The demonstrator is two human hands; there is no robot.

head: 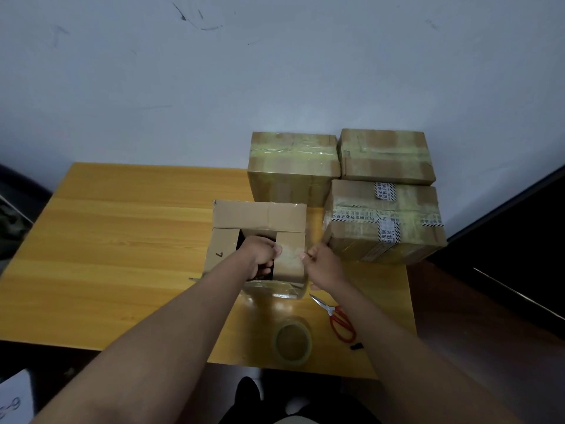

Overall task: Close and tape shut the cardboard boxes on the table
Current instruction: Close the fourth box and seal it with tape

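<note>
An open cardboard box (256, 217) marked "7" stands at the middle of the wooden table (122, 240). Its far flap and two side flaps are folded in, and a dark gap shows between the side flaps. My left hand (260, 260) reaches into that gap with fingers curled on the edge of the right side flap (290, 255). My right hand (324, 266) grips the same flap's outer edge at the box's right side. The near flap, shiny with old tape, hangs down toward me. A roll of clear tape (293, 342) lies flat near the front edge.
Three taped-shut boxes sit at the back right: one (292, 166) behind the open box, one (386, 156) beside it, one (385, 221) with printed tape in front. Red-handled scissors (336, 319) lie right of the tape roll. A wall rises behind the table.
</note>
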